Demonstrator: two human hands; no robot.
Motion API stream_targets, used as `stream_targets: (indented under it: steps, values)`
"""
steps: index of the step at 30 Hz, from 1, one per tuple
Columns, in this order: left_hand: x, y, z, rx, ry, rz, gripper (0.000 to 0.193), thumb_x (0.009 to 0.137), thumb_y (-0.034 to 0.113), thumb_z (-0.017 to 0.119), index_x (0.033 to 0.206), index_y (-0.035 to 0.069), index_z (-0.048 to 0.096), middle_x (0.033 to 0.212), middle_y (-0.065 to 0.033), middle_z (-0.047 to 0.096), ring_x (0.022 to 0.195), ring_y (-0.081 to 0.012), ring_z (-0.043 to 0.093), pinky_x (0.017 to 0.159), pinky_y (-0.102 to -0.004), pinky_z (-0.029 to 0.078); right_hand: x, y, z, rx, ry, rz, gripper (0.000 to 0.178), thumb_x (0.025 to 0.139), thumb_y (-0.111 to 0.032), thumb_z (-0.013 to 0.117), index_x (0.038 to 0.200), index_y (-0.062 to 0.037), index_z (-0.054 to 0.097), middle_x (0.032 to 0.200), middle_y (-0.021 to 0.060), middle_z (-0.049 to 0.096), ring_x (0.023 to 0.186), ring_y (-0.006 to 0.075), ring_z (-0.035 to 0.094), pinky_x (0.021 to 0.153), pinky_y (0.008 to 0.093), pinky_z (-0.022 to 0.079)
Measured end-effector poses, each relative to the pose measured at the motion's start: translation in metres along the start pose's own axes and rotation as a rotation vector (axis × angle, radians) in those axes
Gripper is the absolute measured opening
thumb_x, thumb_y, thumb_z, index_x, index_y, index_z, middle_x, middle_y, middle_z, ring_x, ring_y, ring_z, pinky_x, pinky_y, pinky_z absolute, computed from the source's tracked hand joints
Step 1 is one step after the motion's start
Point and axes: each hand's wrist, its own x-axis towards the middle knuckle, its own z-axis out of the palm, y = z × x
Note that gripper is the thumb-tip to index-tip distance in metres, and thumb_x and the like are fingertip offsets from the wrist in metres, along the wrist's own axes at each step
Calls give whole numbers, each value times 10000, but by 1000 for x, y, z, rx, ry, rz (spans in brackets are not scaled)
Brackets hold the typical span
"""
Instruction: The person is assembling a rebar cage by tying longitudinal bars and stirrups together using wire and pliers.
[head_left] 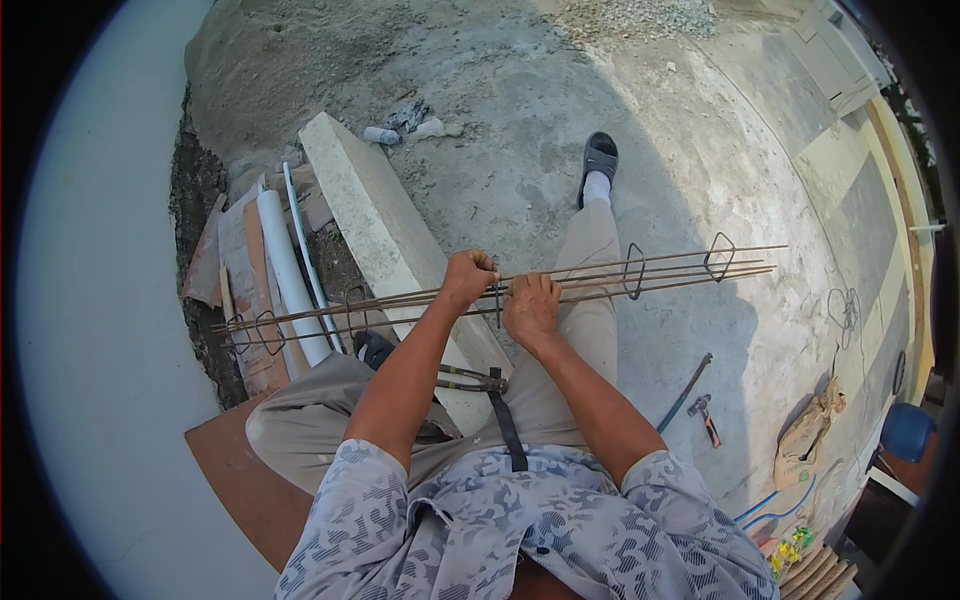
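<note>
At the left, a pale wall point(100, 300) runs into the dark rim; beside it a white pipe point(287, 270) passes beneath slender steel rods point(400, 298), which lie crosswise over the legs and carry bent-wire stirrups; the left-end stirrups blur into the boards below. A concrete beam point(365, 205) slants behind, partly covered by the left forearm; the left foot's sandal point(372, 347) is mostly hidden. The left hand point(471, 280) has its fingers pressed together at the middle stirrup point(498, 303); whether they pinch it or something thinner is too small to tell; below, pincers point(480, 381) lie near the lap, one end out of sight. The right hand point(532, 308) curls its fingers around the rods, their tips concealed; farther right, a hammer point(706, 420) rests on the ground beside a bar point(687, 390), its lower end covered by the arm; a crumpled sack point(808, 430) follows; a blue container point(907, 432) is partly lost near the rim.
</note>
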Motion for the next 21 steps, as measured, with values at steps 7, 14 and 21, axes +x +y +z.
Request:
stream_targets:
  steps: [7,14,21]
  values:
    - [-9,-14,-3,-60,6,50,115,716,-24,758,823,-36,718,784,-69,710,707,-119,612,664,-292,505,31,-39,-66,2,-589,157,173,829,-64,570,858,43,703,939,307,705,903,469,697,821,529,545]
    - [-19,-1,-12,-144,-97,31,238,724,-22,750,960,-57,761,865,-97,753,752,-134,662,699,-290,536,83,-18,-56,13,-436,-98,161,810,-101,625,890,-25,743,903,221,715,878,425,694,776,498,547]
    - [-14,-12,2,34,-4,62,191,735,10,779,901,-81,756,826,-111,747,738,-142,672,707,-295,550,103,9,-30,-181,-355,-208,168,860,-127,605,908,-71,757,927,167,738,894,366,710,788,448,562]
